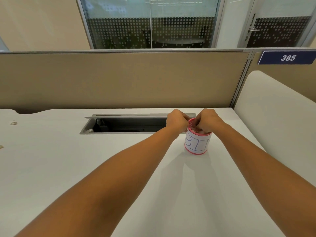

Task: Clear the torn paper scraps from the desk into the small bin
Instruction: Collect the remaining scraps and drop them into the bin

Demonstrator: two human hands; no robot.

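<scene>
Over the mouth of the small pink cylindrical bin [197,142], wrapped in white paper hand-lettered "BIN", both hands meet. The left hand [177,123] sits at the rim's left edge with its fingers curled downward. The right hand [207,120] has its curled fingers dipping into the opening. The knuckles hide the fingertips, so I cannot tell whether either hand pinches paper or has let it go. Pale bits show inside the bin, just below the right hand.

Bringing both hands together right above the opening looks meant to drop the scraps straight in, so that none falls back onto the white worktop [68,159]. The bin stands upright directly beneath the hands, in front of a long open cable hatch [128,124].

By count there are two hands, one bin and one hatch. Two small brownish paper scraps lie on the worktop: one [13,123] far out to the left of the left hand, the other [1,147] nearer the person at the picture's left edge. Judging by those two, the clearing is not finished.
</scene>
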